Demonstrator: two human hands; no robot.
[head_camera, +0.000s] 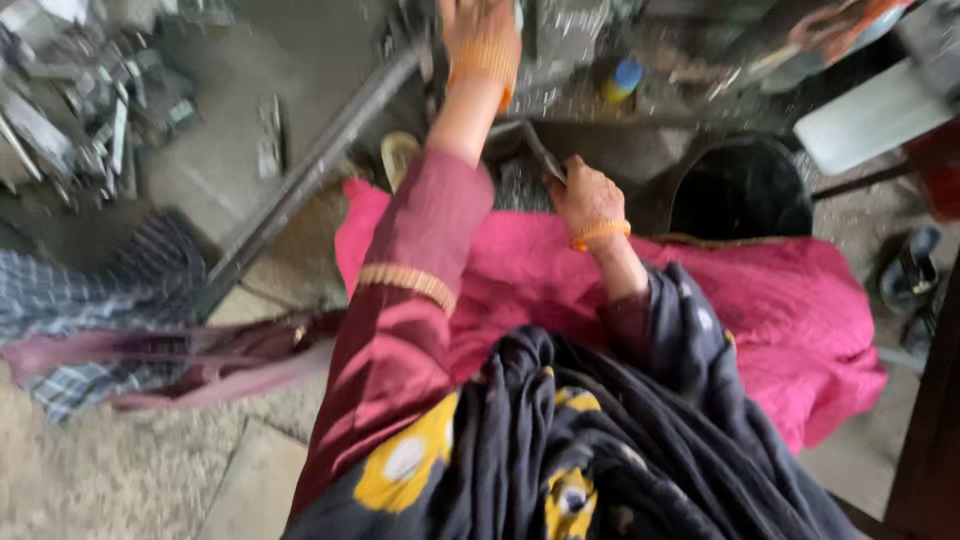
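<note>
The thin dark metal piece (535, 150) sat in the grip of the right hand (585, 200), fingers curled round its near end, just beyond the pink cloth (760, 300) spread over the lap. Its far end reached toward a dull grey metal block (510, 135) on the ground; blur hid whether the two touched. The left hand (480, 35) was stretched well forward, at the top edge of the view, orange bangles at the wrist; it seemed closed on something there, but the frame cut it off and I could not tell what, nor how firmly.

The step looked like work on a small part at the block, one hand holding the piece, the other up on a handle or tool. The next move would seem to call for a steady right hand and the piece seated squarely.

A long grey bar (310, 170) ran slantwise across the floor to the left of the arms. Farther left lay a heap of small metal parts (80, 110). A dark round basin (740, 190) stood just right of the right hand, and checked cloth (90, 290) lay at the left. The dark patterned scarf (600, 450) hung loose in front and might stray into the work
</note>
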